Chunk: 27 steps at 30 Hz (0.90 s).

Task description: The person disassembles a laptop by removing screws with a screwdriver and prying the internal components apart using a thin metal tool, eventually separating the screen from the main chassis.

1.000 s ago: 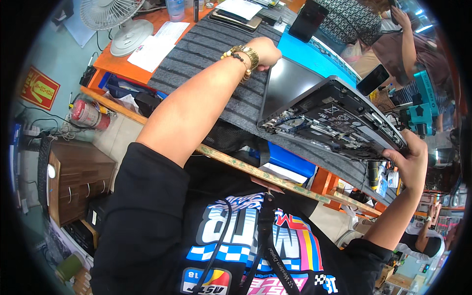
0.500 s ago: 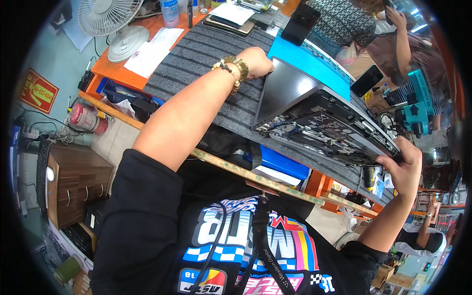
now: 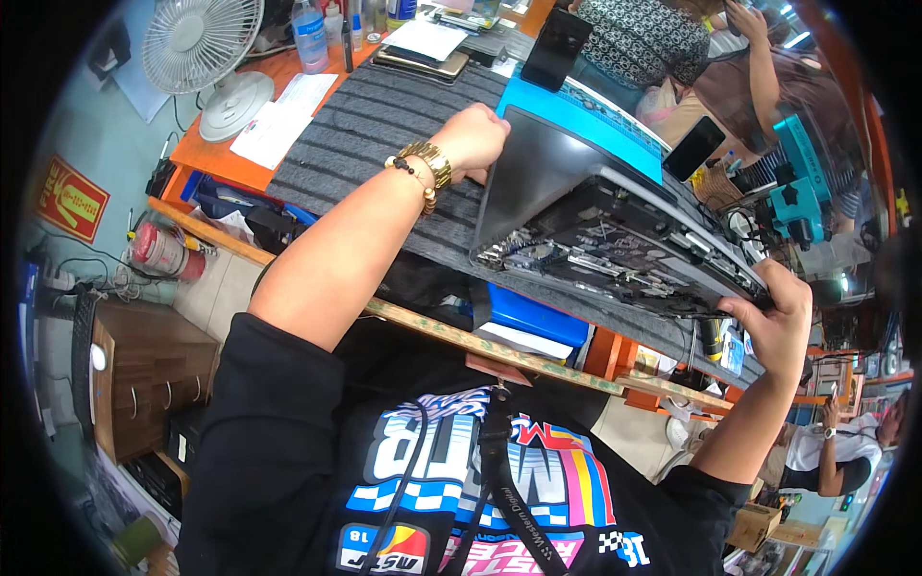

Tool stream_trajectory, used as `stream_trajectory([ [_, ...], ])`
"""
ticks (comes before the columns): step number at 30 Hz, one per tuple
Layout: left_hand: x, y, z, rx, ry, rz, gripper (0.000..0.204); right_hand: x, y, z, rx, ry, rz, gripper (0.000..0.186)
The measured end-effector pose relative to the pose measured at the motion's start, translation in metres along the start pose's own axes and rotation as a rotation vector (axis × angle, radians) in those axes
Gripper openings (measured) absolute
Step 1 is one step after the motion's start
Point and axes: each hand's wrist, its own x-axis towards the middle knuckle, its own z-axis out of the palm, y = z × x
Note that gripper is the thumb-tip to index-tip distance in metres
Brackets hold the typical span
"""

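Observation:
A partly dismantled black laptop is tilted up over the grey striped mat, its inner parts bared along the base. Its dark screen panel faces up on the left. My left hand, with a gold watch and a bead bracelet on the wrist, is closed at the screen's far left corner; part of its fingers is hidden. At the other end, my right hand grips the right edge of the base, thumb on the exposed side and fingers behind it.
Past the laptop lies a blue work mat with two dark phones, one phone at its far end. A teal microscope-like device stands right. A white fan and papers occupy the left. People stand across the counter.
Both hands and the laptop appear slightly further left in the picture, as does the whole scene. The laptop's tilt has changed a little. Both hands keep their hold.

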Motion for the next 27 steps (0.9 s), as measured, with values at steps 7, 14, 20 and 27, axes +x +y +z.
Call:
stream_trajectory([
  [7,0.031,-0.006,-0.008,0.111,0.234,0.265,0.043,-0.007,0.016,-0.003,-0.006,0.123,0.033,0.052],
  [14,0.037,-0.005,-0.022,-0.054,0.033,0.383,0.032,-0.004,0.021,0.0,0.113,0.124,0.004,0.04],
  [20,0.039,0.008,-0.038,-0.04,0.041,0.386,0.031,-0.001,0.023,-0.003,0.18,0.132,-0.005,0.037],
  [27,0.024,0.057,-0.064,0.044,0.059,0.447,0.03,-0.003,0.038,-0.002,0.218,0.165,-0.011,0.035],
])
